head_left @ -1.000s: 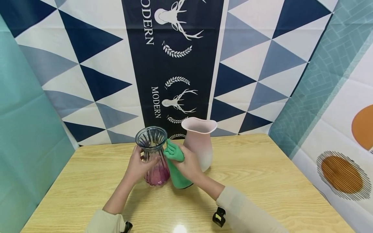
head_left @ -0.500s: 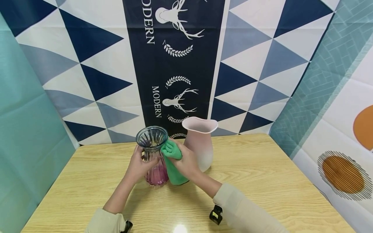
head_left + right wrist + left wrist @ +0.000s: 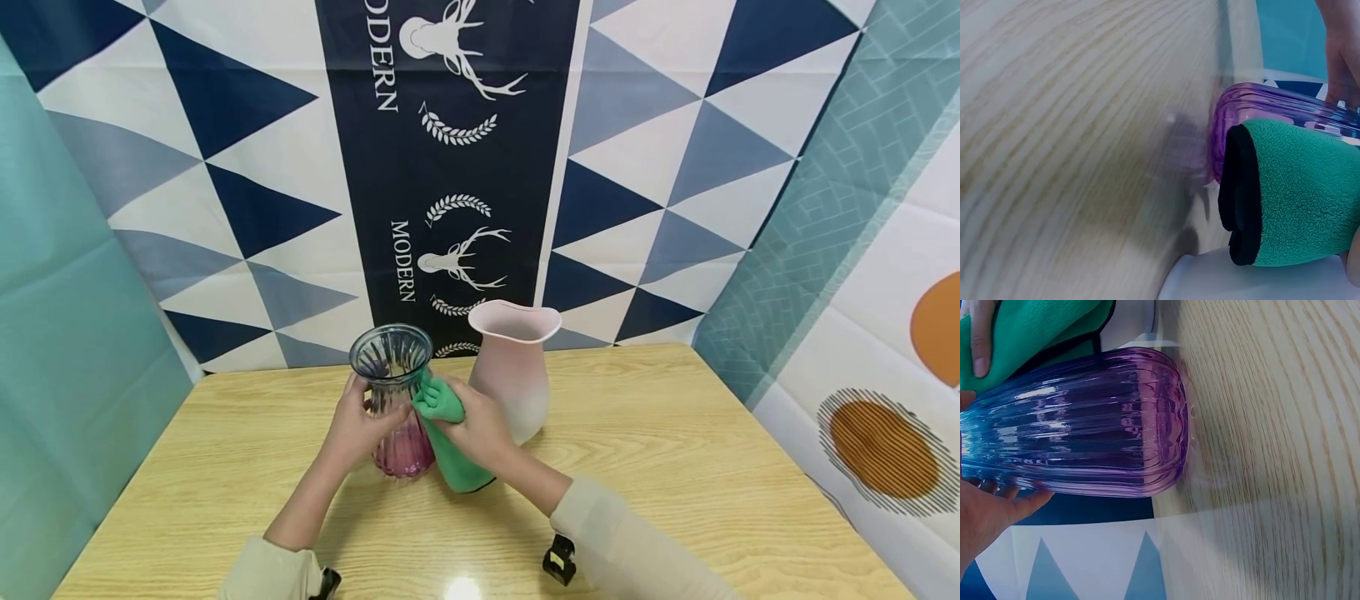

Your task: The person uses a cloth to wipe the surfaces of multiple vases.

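Observation:
A ribbed glass vase [image 3: 403, 450], blue at the flared rim and pink-purple at the base, stands upright on the wooden table. Round its narrow middle my left hand [image 3: 363, 421] grips it, thumb in front; the left wrist view shows the fingers behind the glass [image 3: 1085, 425]. My right hand [image 3: 480, 425] holds a bunched green cloth [image 3: 453, 458] with a dark edge against the right side of the vase, just under the rim. In the right wrist view the cloth [image 3: 1304, 194] hangs loose and covers part of the vase [image 3: 1241, 103].
A pink-to-white vase [image 3: 513, 375] with a wavy rim stands just behind and right of my right hand. Patterned fabric [image 3: 262, 208] hangs along the table's back edge, with teal fabric [image 3: 67, 333] at the left. The wooden table [image 3: 637, 467] extends to both sides.
My right hand has shifted slightly left and then down along the vase with the green cloth, whose loose end swings. The left hand and both vases have stayed in place.

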Motion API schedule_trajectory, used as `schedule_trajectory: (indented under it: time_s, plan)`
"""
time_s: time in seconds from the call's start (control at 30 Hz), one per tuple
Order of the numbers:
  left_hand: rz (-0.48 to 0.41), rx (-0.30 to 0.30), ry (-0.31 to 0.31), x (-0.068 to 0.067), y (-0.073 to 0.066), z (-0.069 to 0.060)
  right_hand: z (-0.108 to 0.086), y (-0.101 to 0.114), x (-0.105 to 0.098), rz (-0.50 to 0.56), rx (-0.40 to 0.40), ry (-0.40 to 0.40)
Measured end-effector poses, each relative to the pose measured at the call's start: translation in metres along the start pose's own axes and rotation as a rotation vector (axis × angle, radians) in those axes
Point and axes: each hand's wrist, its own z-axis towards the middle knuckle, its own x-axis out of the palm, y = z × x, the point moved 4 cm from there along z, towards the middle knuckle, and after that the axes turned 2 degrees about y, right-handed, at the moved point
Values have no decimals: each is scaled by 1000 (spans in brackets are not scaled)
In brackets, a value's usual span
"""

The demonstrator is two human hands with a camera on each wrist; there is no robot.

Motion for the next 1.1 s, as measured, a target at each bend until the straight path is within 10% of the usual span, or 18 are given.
schedule_trajectory:
  time_s: [0.7,1.1]
  plan:
    - [6,4,-4,-1,1,1,-21,-16,13,-138,95,170]
    - [25,-16,-27,0,-2,0,-15,-14,7,-4,56,56]
